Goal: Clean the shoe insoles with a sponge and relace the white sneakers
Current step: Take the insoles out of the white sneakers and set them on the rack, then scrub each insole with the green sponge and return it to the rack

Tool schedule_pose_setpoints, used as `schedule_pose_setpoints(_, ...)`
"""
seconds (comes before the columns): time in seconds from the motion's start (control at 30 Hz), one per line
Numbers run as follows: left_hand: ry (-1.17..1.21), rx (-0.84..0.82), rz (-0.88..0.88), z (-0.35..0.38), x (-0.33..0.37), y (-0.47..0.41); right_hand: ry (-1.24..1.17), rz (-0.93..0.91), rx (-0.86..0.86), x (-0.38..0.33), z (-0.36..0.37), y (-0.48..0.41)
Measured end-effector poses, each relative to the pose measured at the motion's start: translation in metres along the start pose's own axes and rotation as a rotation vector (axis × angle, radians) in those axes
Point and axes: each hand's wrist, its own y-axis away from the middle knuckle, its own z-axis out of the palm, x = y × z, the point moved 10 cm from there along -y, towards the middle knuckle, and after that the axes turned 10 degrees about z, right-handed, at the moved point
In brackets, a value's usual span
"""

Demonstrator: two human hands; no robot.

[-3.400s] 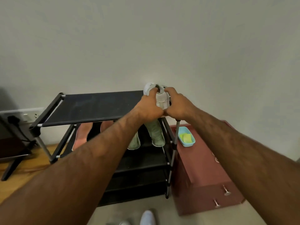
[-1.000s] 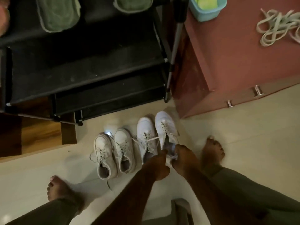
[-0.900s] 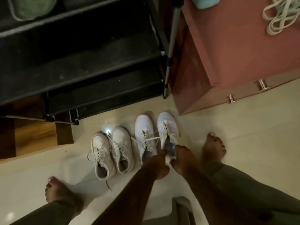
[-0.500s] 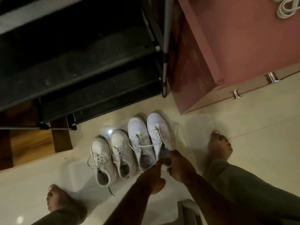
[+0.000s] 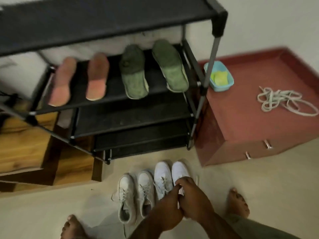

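— Grip?
— Clenched, both sides: left hand (image 5: 165, 213) and right hand (image 5: 195, 200) curled round the rear of the rightmost white sneaker (image 5: 179, 169), pressed together, a sliver of white pinched between. Exact part under the fingers hidden.

— Whereabouts?
— Down on the pale tiled floor (image 5: 267, 187), toe toward the front right leg of the black shoe rack (image 5: 103, 18). Right end of a row of four, touching its white partner (image 5: 163, 178). Further left, two greyer sneakers (image 5: 125, 199), laced, loose ends trailing on the tile. Bare feet (image 5: 239, 204) planted either side of the row.

— Insoles?
— On the rack's second shelf (image 5: 112, 90): two pink insoles (image 5: 60, 81) over the left half, two green insoles (image 5: 133, 73) over the right half, ends close to the front edge. Somewhat blurred.

— Beside the rack?
— Low red cabinet (image 5: 250, 121) just to the right. Blue tub (image 5: 222, 87) at the back left corner of its top, yellow-green sponge (image 5: 219, 77) inside. Tangle of white laces (image 5: 283, 100) toward the right edge.

— Room?
— White wall (image 5: 276, 23) behind; wood-grain platform (image 5: 22, 145) low on the left. Dim light throughout.
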Motion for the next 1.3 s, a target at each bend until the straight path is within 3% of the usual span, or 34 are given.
schedule_pose_setpoints(0.4, 0.06, 0.452, 0.242, -0.161, 0.064, 0.148, -0.03, -0.361, 0.117, -0.191, -0.05, 0.1)
schedule_pose_setpoints(0.6, 0.093, 0.534, 0.289, -0.199, 0.08, 0.197, -0.006, -0.471, 0.095, -0.248, -0.055, 0.135)
schedule_pose_setpoints(0.77, 0.044, 0.611, 0.331, -0.234, 0.113, 0.231, -0.01, -0.569, 0.184, -0.293, -0.09, 0.17)
schedule_pose_setpoints(1.0, -0.063, 0.621, 0.401, -0.253, 0.157, 0.285, 0.024, -0.617, 0.258, -0.324, -0.113, 0.224)
schedule_pose_setpoints(1.3, -0.014, 0.635, 0.438, -0.249, 0.149, 0.316, 0.032, -0.634, 0.24, -0.335, -0.094, 0.253)
